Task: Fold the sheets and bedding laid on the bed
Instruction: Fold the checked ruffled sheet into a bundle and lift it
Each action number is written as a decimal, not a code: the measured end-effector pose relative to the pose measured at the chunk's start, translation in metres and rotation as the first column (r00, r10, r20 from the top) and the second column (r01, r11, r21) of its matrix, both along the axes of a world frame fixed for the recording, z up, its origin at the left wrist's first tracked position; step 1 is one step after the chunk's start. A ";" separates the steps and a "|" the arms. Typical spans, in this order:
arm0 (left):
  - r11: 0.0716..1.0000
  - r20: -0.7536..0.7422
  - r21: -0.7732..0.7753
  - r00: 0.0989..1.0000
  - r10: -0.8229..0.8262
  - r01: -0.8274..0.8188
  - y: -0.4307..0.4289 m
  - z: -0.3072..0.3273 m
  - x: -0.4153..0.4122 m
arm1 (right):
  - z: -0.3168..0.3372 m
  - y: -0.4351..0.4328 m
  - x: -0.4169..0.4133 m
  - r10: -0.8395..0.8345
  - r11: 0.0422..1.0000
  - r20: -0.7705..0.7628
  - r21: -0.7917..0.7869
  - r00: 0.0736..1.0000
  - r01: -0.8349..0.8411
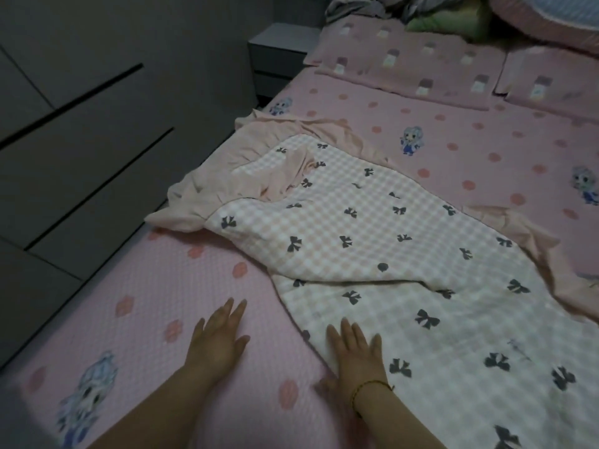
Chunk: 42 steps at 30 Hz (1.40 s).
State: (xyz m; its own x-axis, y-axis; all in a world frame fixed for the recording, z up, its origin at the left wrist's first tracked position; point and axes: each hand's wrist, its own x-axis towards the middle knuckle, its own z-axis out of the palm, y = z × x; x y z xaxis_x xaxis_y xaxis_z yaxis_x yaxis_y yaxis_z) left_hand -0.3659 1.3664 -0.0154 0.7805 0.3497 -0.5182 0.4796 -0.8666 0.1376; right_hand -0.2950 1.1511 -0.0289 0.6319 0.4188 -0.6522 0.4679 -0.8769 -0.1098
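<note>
Both hands lie flat, fingers straight and slightly spread: the left hand [217, 340] on the pink dotted bed sheet [155, 286], the right hand [355, 351] on the white checked, bow-printed quilt [372, 228].

bare pink sheet [181, 280] left of rumpled checked blanket [372, 241], pillows [408, 66] beyond

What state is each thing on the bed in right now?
checked quilt, unfolded, rumpled, far corner's pink frill bunched.
left hand, open, flat on the pink sheet.
right hand, open, flat on the quilt's near edge.
pillows, lying flat at the head.
grey bedding, crumpled behind the pillows.
</note>
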 end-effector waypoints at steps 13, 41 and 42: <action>0.872 -0.080 0.044 0.872 -0.483 0.487 0.200 -0.106 0.017 | -0.078 0.150 0.041 -0.560 0.828 0.312 0.232 0.767 0.510; 0.873 0.110 -0.467 0.989 -0.096 0.137 0.305 -0.004 -0.035 | 0.016 0.295 -0.177 -0.797 0.574 0.293 0.641 0.529 0.510; 0.854 0.116 -0.483 0.981 -0.155 0.192 0.310 -0.002 -0.028 | 0.026 0.314 -0.161 -0.781 0.595 0.314 0.637 0.540 0.491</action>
State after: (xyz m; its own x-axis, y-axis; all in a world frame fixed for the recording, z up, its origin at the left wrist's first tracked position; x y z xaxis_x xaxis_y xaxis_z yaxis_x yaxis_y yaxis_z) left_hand -0.3935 1.6768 -0.0173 0.8453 -0.0795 -0.5283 0.3008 -0.7465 0.5936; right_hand -0.4560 1.4652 -0.0030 0.9927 -0.1205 0.0056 -0.1024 -0.8664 -0.4887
